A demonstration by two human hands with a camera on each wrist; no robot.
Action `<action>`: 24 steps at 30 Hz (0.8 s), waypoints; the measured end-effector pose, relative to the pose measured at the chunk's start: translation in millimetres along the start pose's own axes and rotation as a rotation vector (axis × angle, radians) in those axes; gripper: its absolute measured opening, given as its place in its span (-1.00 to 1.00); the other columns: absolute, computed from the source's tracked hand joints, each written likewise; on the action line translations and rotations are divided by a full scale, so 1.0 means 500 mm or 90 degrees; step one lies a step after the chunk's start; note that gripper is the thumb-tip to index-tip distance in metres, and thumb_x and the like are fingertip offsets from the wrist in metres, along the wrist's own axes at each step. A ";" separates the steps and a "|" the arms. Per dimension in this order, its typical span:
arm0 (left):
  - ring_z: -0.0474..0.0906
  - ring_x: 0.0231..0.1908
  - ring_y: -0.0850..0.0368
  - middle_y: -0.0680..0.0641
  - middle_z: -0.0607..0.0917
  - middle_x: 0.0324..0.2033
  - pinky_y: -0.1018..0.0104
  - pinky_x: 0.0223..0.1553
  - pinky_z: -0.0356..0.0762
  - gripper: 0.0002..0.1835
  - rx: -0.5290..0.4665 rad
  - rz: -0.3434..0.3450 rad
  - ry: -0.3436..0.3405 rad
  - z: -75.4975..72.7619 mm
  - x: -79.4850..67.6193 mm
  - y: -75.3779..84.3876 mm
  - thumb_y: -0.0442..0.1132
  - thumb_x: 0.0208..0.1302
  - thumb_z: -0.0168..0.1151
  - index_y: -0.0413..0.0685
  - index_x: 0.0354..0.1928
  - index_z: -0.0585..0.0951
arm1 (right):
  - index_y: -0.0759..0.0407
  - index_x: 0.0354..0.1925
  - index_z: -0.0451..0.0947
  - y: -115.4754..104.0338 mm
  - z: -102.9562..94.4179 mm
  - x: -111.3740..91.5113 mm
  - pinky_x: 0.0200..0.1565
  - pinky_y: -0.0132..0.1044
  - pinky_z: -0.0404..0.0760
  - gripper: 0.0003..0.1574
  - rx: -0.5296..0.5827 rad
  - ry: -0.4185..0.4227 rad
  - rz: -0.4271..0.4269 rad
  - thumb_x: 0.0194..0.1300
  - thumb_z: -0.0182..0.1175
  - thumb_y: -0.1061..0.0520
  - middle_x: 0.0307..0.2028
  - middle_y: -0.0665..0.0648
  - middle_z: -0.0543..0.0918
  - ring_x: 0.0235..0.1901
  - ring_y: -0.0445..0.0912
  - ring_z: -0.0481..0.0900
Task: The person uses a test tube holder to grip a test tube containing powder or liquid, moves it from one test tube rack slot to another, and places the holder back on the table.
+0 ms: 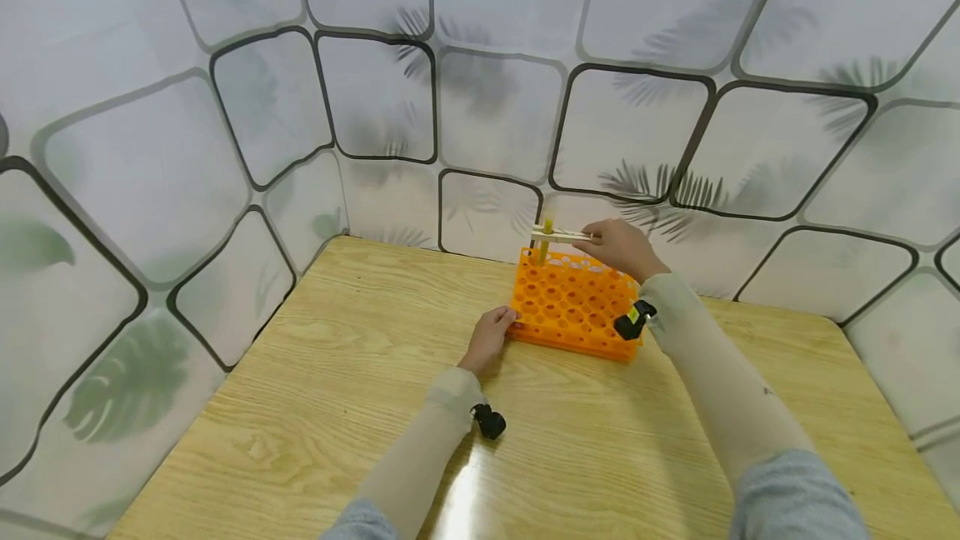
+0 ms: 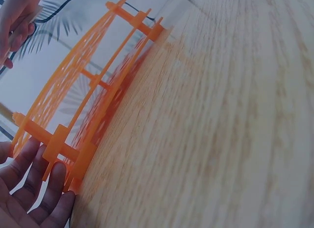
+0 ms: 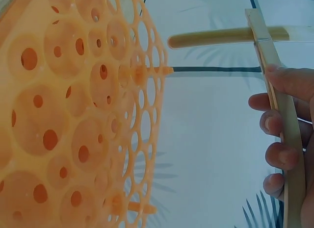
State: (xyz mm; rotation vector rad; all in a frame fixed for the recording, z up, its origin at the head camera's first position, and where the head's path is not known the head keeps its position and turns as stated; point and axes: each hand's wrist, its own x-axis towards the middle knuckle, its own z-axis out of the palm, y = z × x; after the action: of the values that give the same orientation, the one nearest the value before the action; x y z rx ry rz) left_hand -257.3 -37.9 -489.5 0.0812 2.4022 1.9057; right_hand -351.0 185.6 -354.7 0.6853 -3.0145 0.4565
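Note:
An orange test tube rack (image 1: pixel 573 307) stands on the table, its top pierced by round holes. My left hand (image 1: pixel 489 337) grips its near left corner, fingers bent round the end post (image 2: pixel 61 147) in the left wrist view. In my right hand (image 1: pixel 622 248) is a wooden test tube clamp (image 1: pixel 562 237), held along its handle. The clamp's jaws pinch a test tube (image 1: pixel 545 247) containing yellow liquid. That tube hangs upright over the rack's back left corner; in the right wrist view its rounded bottom (image 3: pixel 176 41) is just above the holes.
The wood-grain table (image 1: pixel 360 340) carries the rack near its back edge. Close behind rises a pale curtain (image 1: pixel 495 107) printed with dark outlines and leaves, which also encloses the left side. A small black camera (image 1: pixel 489 422) sits on the left wrist.

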 end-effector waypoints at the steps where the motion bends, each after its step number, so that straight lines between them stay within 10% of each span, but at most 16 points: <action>1: 0.48 -0.23 -0.02 -0.28 0.62 -0.14 0.33 -0.20 0.39 -0.65 -0.001 0.000 -0.001 0.001 0.001 -0.002 -0.20 0.47 -0.14 -0.31 -0.11 0.58 | 0.28 0.10 0.53 0.002 -0.001 -0.003 -0.12 0.06 0.59 -0.45 -0.001 0.000 -0.002 0.35 0.08 -0.10 -0.07 0.33 0.67 -0.16 0.14 0.66; 8: 0.54 -0.05 -0.18 -0.33 0.61 -0.06 0.02 0.01 0.47 -0.63 -0.031 0.003 -0.010 0.003 0.002 -0.007 -0.21 0.48 -0.15 -0.38 -0.09 0.55 | 0.27 0.09 0.53 0.017 -0.004 -0.020 -0.10 0.07 0.58 -0.43 -0.012 0.005 -0.010 0.36 0.06 -0.14 -0.05 0.32 0.66 -0.16 0.14 0.66; 24: 0.55 -0.08 -0.11 -0.29 0.63 -0.08 0.15 -0.04 0.50 -0.65 -0.020 -0.006 -0.002 0.003 -0.001 -0.001 -0.21 0.48 -0.14 -0.34 -0.10 0.57 | 0.28 0.09 0.53 0.030 -0.016 -0.053 -0.14 0.05 0.59 -0.44 -0.032 0.026 -0.018 0.36 0.07 -0.12 -0.06 0.34 0.66 -0.18 0.14 0.67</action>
State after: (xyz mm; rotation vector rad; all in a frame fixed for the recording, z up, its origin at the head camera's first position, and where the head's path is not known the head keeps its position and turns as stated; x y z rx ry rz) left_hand -256.8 -36.8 -490.3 0.0710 2.3656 1.9368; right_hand -333.8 211.9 -353.4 0.7050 -2.9638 0.3884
